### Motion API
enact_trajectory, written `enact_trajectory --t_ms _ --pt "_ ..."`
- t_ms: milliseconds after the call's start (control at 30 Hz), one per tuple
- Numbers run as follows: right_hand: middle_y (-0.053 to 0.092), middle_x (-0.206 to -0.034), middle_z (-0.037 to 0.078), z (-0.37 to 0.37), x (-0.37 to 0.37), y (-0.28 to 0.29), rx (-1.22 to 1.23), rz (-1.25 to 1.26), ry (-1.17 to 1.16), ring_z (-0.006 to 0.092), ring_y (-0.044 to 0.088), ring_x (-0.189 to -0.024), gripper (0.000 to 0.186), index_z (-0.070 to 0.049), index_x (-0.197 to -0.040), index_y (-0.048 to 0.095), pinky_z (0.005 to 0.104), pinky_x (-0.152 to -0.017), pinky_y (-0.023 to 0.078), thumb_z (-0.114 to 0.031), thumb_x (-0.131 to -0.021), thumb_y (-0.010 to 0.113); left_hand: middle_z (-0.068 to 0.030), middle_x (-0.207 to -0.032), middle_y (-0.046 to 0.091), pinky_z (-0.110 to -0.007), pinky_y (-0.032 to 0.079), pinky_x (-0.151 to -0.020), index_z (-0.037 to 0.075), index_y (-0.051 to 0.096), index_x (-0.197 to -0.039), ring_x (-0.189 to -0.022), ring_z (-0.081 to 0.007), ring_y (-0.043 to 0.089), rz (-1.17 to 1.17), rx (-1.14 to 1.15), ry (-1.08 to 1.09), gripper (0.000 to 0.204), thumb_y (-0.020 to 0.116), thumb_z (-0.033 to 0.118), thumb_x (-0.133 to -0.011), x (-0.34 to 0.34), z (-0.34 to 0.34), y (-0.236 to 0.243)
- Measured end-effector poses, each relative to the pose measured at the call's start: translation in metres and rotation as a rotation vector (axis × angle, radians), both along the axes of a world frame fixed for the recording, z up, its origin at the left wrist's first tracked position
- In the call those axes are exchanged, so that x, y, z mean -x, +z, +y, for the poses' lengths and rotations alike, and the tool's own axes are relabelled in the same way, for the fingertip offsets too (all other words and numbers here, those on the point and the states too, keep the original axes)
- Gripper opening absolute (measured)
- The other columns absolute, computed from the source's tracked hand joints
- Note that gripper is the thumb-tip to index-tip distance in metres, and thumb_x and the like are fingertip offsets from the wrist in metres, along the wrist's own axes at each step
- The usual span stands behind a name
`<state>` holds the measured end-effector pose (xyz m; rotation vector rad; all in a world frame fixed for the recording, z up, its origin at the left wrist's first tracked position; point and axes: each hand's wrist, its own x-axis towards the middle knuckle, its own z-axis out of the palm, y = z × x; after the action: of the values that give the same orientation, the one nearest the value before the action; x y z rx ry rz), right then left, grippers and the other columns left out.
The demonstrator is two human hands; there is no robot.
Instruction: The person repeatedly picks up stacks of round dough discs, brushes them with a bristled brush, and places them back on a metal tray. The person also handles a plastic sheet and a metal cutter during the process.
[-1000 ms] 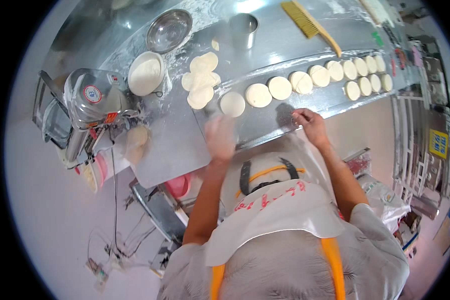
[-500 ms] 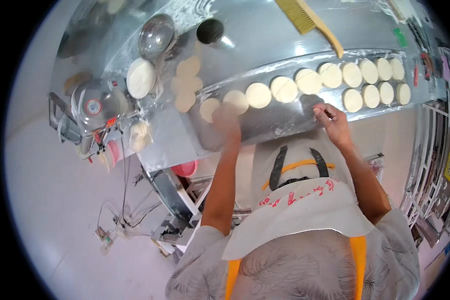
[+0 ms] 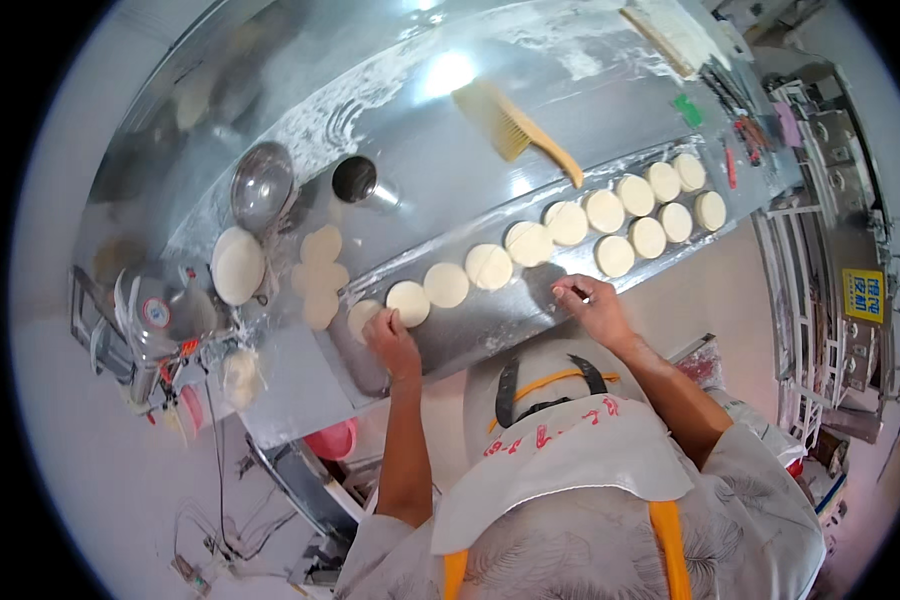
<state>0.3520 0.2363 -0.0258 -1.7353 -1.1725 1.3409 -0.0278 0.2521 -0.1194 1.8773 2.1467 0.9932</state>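
Note:
My left hand (image 3: 394,345) bends over the leftmost pale dough round (image 3: 361,320), its thumb and fingers closed at that round's right edge. Another dough round (image 3: 408,303) lies just right of my thumb. Both belong to a slanting line of flat rounds on a long metal tray (image 3: 450,340). Toward the tray's right end, a second short row includes one round (image 3: 615,256) just above my right hand (image 3: 592,308). That hand hovers at the tray's near edge, thumb and fingertips pinched together; whatever may be between them is too small to make out.
Thin overlapping dough pieces (image 3: 320,278) lie left of the tray. Beyond them stand a metal cup (image 3: 354,180), a shiny bowl (image 3: 262,185) and a white, round-topped container (image 3: 238,265). A wooden-handled brush (image 3: 540,145) rests behind the tray. A clear-domed machine (image 3: 165,310) sits far left.
The view has shifted, so the table appears turned and lower. My left hand, blurred before, is now steady at the leftmost round. My right hand stays pinched near the tray's front edge.

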Motion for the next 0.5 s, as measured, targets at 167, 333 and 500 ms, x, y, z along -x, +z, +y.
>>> enact_trajectory --t_ms 167,333,500 --pt "0.073 -0.082 0.008 0.016 -0.03 0.013 -0.099 -0.136 0.056 0.0107 0.062 -0.074 0.02 0.001 -0.109 0.077 0.0312 -0.07 0.053 -0.018 -0.101 0.076 -0.0158 -0.096 0.066 -0.049 0.047 -0.089 0.003 0.071 -0.104 -0.098 -0.035 0.061 0.068 0.0 0.115 0.016 0.068 0.018 -0.104 0.006 -0.006 0.001" --pt "0.071 -0.075 0.011 0.075 -0.108 0.01 -0.108 -0.112 -0.138 0.0123 0.059 -0.066 0.02 0.0 -0.1 0.078 0.0346 -0.064 0.052 -0.02 -0.099 0.078 -0.0142 -0.091 0.07 -0.041 0.053 -0.075 0.001 0.071 -0.108 -0.083 -0.0273 0.067 -0.136 0.079 0.29 0.02 0.065 0.02 -0.106 -0.026 -0.01 0.029" --pt "0.067 -0.07 0.019 0.241 -0.221 0.0 -0.455 -0.634 -0.047 0.0373 0.061 -0.062 0.034 0.001 -0.084 0.074 0.0439 -0.062 0.051 -0.03 -0.096 0.08 -0.0104 -0.078 0.071 -0.034 0.053 -0.061 -0.003 0.069 -0.108 -0.067 -0.0185 0.067 -0.242 0.243 0.354 0.023 0.062 0.019 -0.11 -0.093 -0.022 0.062"
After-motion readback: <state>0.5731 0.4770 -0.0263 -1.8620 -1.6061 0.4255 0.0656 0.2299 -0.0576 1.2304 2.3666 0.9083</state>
